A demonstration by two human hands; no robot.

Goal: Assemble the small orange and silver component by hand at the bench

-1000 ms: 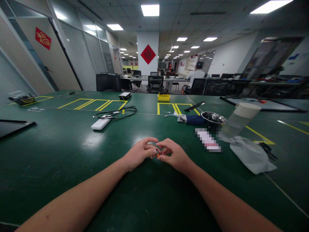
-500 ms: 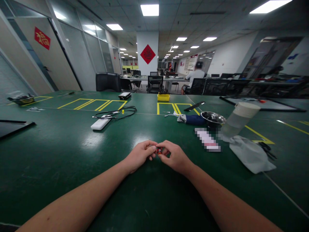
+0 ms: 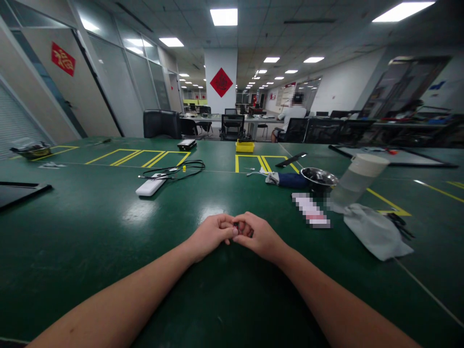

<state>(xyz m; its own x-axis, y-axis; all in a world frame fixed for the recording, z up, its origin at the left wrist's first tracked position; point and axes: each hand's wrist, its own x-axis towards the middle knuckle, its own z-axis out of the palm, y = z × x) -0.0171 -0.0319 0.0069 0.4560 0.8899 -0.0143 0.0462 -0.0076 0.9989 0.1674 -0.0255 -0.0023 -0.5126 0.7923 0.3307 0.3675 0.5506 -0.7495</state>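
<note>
- Your fingertips have drawn closer together since the earlier frame, covering more of the small object.
- Both hands, left hand and right hand, appear to pinch it narrowly, thumbs meeting.
- It sits between them, over the near middle of the green bench.
- Judging by size, it should be light, probably stiff, easily dropped; grip its opposite edges with thumb and forefinger.
- It looks dark with a reddish fleck; its shape is hidden.
</note>
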